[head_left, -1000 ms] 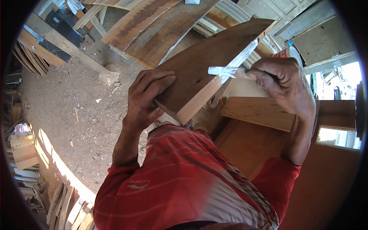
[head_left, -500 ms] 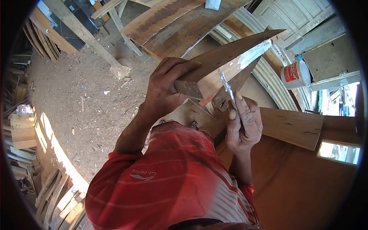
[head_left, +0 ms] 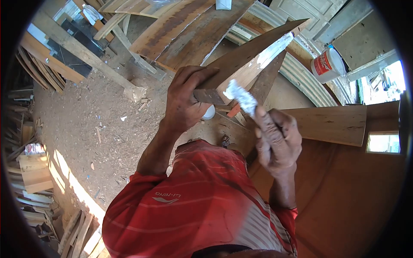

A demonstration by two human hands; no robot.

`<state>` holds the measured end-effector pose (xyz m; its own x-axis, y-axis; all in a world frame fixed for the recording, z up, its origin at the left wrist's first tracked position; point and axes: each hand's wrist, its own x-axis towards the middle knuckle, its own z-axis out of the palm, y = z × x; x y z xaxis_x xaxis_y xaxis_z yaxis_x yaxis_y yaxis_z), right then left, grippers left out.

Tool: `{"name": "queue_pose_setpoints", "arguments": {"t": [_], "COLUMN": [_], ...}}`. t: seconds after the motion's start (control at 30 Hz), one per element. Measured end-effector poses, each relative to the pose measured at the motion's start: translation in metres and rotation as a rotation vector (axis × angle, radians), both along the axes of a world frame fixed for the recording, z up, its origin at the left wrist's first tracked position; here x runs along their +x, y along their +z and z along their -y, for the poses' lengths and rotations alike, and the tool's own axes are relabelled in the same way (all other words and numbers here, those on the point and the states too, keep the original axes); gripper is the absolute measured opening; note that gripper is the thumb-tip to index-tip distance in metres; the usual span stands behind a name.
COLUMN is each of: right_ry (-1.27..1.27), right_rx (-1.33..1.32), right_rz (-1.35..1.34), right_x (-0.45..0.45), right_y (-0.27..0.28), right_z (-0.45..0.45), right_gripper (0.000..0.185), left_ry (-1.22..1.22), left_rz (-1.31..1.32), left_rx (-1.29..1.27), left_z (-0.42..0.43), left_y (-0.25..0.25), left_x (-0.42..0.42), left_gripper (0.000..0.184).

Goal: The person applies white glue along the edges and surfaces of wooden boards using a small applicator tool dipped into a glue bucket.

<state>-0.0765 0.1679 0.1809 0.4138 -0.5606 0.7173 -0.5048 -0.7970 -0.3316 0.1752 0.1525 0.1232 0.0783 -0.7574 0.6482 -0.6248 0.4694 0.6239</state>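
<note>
A long wooden plank [head_left: 245,53] is held out in front of me, its narrow edge facing me. White paste [head_left: 273,50] coats the far part of that edge; bare wood shows nearer to me. My left hand [head_left: 183,101] grips the plank's near end, thumb underneath and fingers over the top. Between the fingers of my right hand [head_left: 279,139] is a putty knife [head_left: 241,98], its blade smeared with white paste. The blade tip is at the near end of the edge; whether it touches the wood I cannot tell. The fingers cover its handle.
A white bucket with a red label [head_left: 329,65] stands at the right. Wide boards with white seams [head_left: 180,38] lie ahead. Beneath the plank are an orange piece [head_left: 234,110] and a round white container [head_left: 209,112]. A wooden post [head_left: 86,51] rises at the left.
The putty knife has moved toward the plank's near end and turned, so its broad, paste-covered face now shows. My left hand keeps its grip. The whole view has shifted slightly.
</note>
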Motion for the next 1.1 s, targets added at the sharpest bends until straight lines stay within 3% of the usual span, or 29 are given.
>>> {"name": "queue_pose_setpoints", "arguments": {"t": [0.07,0.2,0.37,0.47,0.5,0.67,1.1], "right_ry": [0.034,-0.189,0.028,-0.108,-0.174,-0.332,-0.265], "right_rx": [-0.063,-0.021,-0.035,-0.051,0.124,0.245,0.285], "right_rz": [-0.067,-0.031,0.056,-0.041,-0.003,0.117,0.039], "right_x": [0.003,-0.011,0.001,-0.004,-0.009,-0.060,-0.086], "right_y": [-0.016,-0.037,-0.033,-0.037,-0.029,-0.038,-0.055], "right_z": [0.003,0.034,0.017,0.039,0.046,0.127,0.241], "right_gripper": [0.065,0.062,0.062,0.056,0.047,0.037,0.034], "left_ry": [0.021,0.013,0.002,0.023,0.034,0.050,0.118], "left_rz": [0.049,0.009,-0.036,-0.080,-0.100,-0.123,-0.127], "left_rx": [-0.005,0.010,0.025,0.073,0.098,0.115,0.144], "left_z": [-0.001,0.000,0.001,0.001,-0.002,-0.005,-0.014], "left_y": [0.006,0.001,0.004,0.000,-0.003,-0.011,-0.017], "left_x": [-0.001,-0.001,0.001,0.001,0.000,-0.002,-0.017], "left_gripper": [0.051,0.051,0.051,0.047,0.045,0.041,0.056]}}
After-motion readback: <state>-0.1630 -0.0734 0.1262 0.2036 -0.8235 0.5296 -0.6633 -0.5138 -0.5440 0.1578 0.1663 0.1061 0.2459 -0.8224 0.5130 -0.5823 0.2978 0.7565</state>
